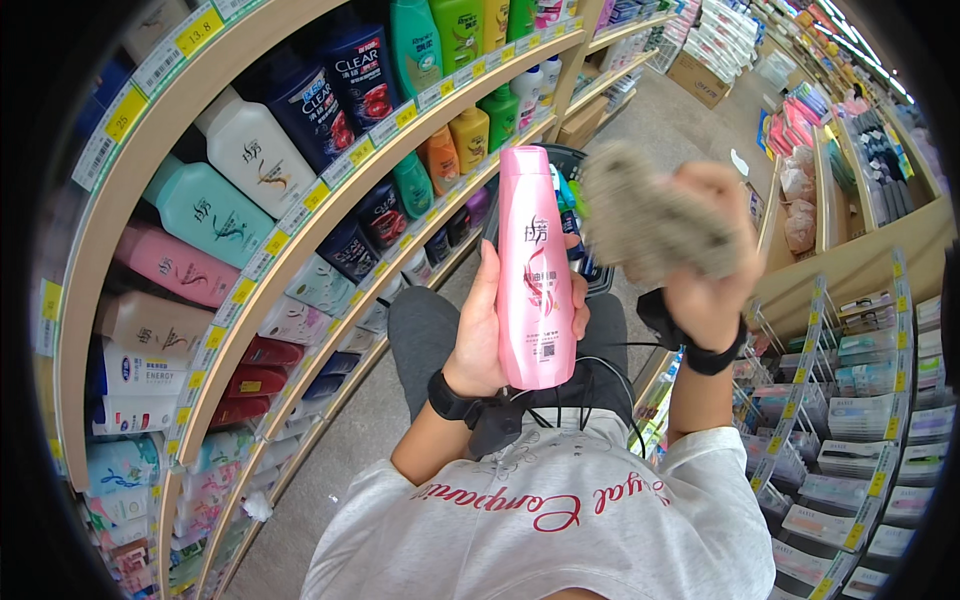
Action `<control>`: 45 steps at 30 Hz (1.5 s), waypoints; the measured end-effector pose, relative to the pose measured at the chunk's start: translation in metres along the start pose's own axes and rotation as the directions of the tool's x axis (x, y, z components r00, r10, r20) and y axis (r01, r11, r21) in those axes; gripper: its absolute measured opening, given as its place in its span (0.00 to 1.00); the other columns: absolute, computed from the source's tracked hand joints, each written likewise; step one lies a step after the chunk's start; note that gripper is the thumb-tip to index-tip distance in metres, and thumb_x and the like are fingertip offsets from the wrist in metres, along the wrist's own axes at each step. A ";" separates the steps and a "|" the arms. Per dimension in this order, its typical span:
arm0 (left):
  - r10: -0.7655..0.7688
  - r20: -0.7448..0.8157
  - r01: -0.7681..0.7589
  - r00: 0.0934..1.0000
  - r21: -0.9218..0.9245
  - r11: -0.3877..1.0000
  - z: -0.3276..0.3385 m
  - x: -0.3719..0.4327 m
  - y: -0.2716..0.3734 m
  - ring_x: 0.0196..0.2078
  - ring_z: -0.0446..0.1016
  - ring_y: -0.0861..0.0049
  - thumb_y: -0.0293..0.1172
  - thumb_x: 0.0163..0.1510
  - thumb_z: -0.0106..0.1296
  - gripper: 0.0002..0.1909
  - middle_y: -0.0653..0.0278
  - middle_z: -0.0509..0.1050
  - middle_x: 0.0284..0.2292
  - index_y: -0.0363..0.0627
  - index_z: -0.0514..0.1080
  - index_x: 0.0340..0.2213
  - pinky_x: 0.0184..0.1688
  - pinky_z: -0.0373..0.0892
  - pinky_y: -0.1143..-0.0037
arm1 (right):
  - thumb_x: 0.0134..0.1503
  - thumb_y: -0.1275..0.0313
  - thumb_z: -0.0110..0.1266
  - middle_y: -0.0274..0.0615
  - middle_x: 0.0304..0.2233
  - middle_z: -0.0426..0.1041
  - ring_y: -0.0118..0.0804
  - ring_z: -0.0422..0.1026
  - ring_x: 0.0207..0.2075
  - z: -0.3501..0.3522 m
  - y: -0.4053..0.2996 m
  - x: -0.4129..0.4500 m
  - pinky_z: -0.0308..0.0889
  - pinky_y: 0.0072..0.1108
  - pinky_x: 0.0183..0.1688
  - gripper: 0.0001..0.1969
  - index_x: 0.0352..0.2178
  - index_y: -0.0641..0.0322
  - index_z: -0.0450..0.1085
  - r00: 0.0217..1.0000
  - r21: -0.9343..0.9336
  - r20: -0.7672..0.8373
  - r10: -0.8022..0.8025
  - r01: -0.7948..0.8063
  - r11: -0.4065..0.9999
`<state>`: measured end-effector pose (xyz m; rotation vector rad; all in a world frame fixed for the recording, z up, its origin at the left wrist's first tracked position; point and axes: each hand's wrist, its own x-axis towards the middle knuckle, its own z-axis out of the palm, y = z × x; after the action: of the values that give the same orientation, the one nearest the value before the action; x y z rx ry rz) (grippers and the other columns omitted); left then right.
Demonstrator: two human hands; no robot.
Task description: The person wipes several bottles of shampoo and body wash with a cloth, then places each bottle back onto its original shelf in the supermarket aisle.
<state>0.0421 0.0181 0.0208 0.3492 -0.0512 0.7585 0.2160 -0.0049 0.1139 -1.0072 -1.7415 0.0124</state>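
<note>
A pink plastic shampoo-type bottle stands nearly upright in front of my body, its printed label facing me. My left hand is wrapped around its lower half, thumb on the left side and fingertips showing on the right. To the right of the bottle, my right hand grips a bunched grey-brown cloth. Both cloth and hand are blurred, and the cloth is apart from the bottle. Behind the bottle, a dark basket with several bottles in it is partly hidden.
Wooden shelves packed with bottles curve along my left, close to my arm. Hanging racks of small packaged goods line the right side. A display bin stands beyond them. Far ahead on the aisle floor is a cardboard box.
</note>
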 end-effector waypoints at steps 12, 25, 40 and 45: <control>0.190 -0.144 -0.187 0.971 0.037 0.982 0.005 -0.013 -0.010 0.31 0.69 0.68 0.61 0.57 0.30 0.34 0.56 0.66 0.30 0.40 0.57 0.48 0.35 0.68 0.71 | 0.31 0.74 0.56 0.36 0.31 0.65 0.39 0.69 0.31 -0.003 -0.060 -0.069 0.67 0.23 0.29 0.23 0.36 0.53 0.73 0.783 0.005 0.619 -0.066 0.080 0.997; 0.124 -0.127 -0.123 0.984 0.015 0.992 0.022 -0.031 -0.006 0.34 0.69 0.69 0.29 0.47 0.48 0.31 0.58 0.67 0.35 0.37 0.54 0.52 0.40 0.68 0.70 | 0.35 0.83 0.53 0.43 0.32 0.61 0.38 0.65 0.34 -0.021 -0.038 -0.092 0.63 0.22 0.37 0.19 0.35 0.63 0.74 0.880 0.282 0.447 0.160 -0.308 0.909; -0.102 -0.121 0.158 0.987 0.699 0.698 0.142 0.110 0.081 0.31 0.67 0.86 0.24 0.45 0.49 0.21 0.69 0.66 0.30 0.42 0.60 0.44 0.32 0.64 0.85 | 0.40 0.90 0.41 0.38 0.35 0.62 0.31 0.68 0.37 -0.048 0.049 0.153 0.65 0.14 0.34 0.19 0.35 0.74 0.71 0.972 0.426 0.142 0.190 -0.233 0.874; 0.066 0.010 -0.053 0.998 0.727 0.685 0.272 0.122 0.144 0.49 0.65 0.77 0.20 0.51 0.49 0.27 0.63 0.66 0.48 0.45 0.57 0.53 0.50 0.65 0.69 | 0.40 0.89 0.42 0.39 0.36 0.66 0.29 0.68 0.35 -0.074 0.022 0.249 0.63 0.13 0.36 0.18 0.33 0.72 0.72 0.865 0.597 0.207 0.458 -0.482 0.641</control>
<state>0.0545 0.1060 0.3397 1.1171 0.2725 0.8251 0.2703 0.1322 0.3290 -0.9075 -1.2926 0.9141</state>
